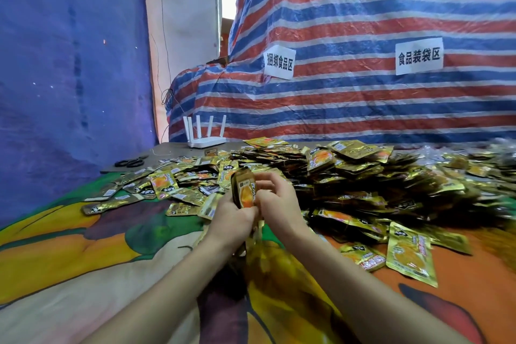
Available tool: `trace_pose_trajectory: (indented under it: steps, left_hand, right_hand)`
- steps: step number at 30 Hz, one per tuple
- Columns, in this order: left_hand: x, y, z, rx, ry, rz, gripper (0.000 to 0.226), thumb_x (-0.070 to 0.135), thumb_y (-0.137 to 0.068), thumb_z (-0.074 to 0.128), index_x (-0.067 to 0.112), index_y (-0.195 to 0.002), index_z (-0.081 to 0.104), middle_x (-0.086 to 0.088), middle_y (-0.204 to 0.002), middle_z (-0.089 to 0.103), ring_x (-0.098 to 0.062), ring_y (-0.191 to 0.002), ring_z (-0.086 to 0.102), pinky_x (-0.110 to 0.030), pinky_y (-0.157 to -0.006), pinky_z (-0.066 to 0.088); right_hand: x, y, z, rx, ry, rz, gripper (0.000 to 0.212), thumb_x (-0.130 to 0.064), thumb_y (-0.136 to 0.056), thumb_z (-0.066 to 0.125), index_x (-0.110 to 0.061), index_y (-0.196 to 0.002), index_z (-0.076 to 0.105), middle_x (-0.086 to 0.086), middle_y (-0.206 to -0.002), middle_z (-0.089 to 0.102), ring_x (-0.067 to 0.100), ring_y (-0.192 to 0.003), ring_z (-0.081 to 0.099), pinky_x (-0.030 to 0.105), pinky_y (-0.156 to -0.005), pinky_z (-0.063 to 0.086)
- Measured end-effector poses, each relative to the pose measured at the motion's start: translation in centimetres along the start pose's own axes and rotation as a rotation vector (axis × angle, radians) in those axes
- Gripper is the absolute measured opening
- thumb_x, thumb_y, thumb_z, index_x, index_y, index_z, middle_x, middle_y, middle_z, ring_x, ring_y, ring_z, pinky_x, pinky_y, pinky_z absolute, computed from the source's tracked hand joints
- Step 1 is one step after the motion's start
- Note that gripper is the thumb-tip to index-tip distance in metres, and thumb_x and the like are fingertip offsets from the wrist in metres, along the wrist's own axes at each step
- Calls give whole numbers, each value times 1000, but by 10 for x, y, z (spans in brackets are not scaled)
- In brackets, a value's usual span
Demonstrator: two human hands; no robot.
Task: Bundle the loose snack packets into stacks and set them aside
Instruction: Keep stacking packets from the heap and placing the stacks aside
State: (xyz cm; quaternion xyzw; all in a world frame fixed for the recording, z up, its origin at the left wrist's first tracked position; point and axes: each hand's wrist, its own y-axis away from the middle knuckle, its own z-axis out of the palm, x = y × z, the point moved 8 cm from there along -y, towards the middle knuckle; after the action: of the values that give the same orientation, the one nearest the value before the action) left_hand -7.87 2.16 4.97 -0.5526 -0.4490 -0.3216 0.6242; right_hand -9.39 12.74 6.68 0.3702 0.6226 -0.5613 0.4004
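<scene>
A small upright stack of gold snack packets (245, 190) stands between my two hands at the centre of the view. My left hand (230, 219) grips its lower left side from below. My right hand (275, 197) curls round its right edge, fingers on the top packets. Behind and to the right spreads a big loose heap of gold packets (363, 176), and flat single packets (410, 254) lie near my right forearm. More gold packets lie under my wrists, partly hidden.
A colourful printed cloth (83, 254) covers the table. Black scissors (131, 162) and a white router (205, 132) sit at the far left. A striped tarp (363, 98) with two paper signs rises behind the heap. A blue sheet (69, 78) hangs at left.
</scene>
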Motion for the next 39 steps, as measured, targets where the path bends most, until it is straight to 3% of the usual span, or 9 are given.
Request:
trace_pose_trajectory:
  steps: [4, 10, 15, 18, 23, 27, 33, 36, 39]
  left_hand:
    - [9, 13, 35, -73, -29, 108, 19, 2, -81, 70, 20, -89, 71, 10, -75, 73, -2, -70, 65, -16, -62, 50]
    - [-13, 31, 58, -281, -177, 108, 20, 26, -74, 80, 16, -86, 68, 3, -73, 67, -15, -70, 64, -24, -62, 46]
    - [-7, 41, 74, -448, -291, 199, 29, 29, -71, 72, 26, -100, 67, 6, -89, 71, -9, -85, 67, -25, -75, 49]
    - [-6, 41, 73, -453, -224, 176, 33, 25, -71, 73, 21, -103, 67, 4, -94, 72, -7, -85, 68, -19, -73, 50]
    - [-14, 35, 67, -387, -131, 69, 29, 3, -78, 82, 6, -104, 69, 0, -89, 76, -9, -82, 71, -12, -67, 48]
    - [-15, 34, 62, -331, -122, 47, 20, 6, -76, 83, 3, -93, 73, -5, -85, 76, -16, -79, 71, -27, -70, 49]
    - [-8, 34, 57, -256, -69, 50, 26, 25, -63, 73, 10, -83, 78, -7, -87, 77, -26, -87, 72, -42, -85, 54]
    - [-12, 31, 50, -208, 69, -2, 10, 15, -66, 74, 16, -75, 78, -9, -83, 76, -29, -86, 72, -43, -81, 55]
    - [-27, 26, 42, -154, 320, -183, 17, -1, -83, 66, 8, -92, 76, -20, -93, 75, -39, -92, 73, -43, -67, 60]
  right_hand:
    - [-9, 7, -32, 8, 187, 23, 33, -16, -69, 52, -28, -97, 64, -2, -100, 65, 17, -96, 66, 25, -67, 55]
    - [-22, 37, -162, 136, 878, 25, 30, -20, -82, 60, -27, -110, 69, -8, -106, 68, 14, -97, 63, 34, -82, 52]
    - [-18, 64, -296, 152, 1411, 467, 20, -20, -78, 59, -21, -97, 65, 2, -93, 67, 27, -90, 65, 34, -76, 54]
    - [-17, 84, -337, 95, 1598, 601, 9, -18, -79, 61, -15, -75, 53, 2, -73, 56, 22, -67, 57, 27, -57, 45]
    - [-7, 99, -347, 27, 1693, 605, 20, -10, -87, 52, -17, -74, 40, 3, -77, 52, 18, -65, 50, 29, -51, 36]
    - [-13, 100, -336, 29, 1727, 581, 21, -16, -92, 54, -19, -79, 38, 1, -83, 51, 15, -67, 49, 27, -50, 35]
    - [-38, 82, -288, 209, 1600, 341, 22, -16, -83, 56, -18, -71, 38, 1, -72, 44, 29, -72, 51, 33, -61, 39]
    - [-49, 71, -248, 243, 1537, 235, 22, -19, -85, 56, -17, -70, 40, 1, -71, 44, 27, -66, 49, 34, -62, 38]
    - [-62, 54, -205, 238, 1394, 73, 12, -21, -84, 56, -15, -73, 54, 2, -75, 56, 27, -71, 58, 35, -64, 46]
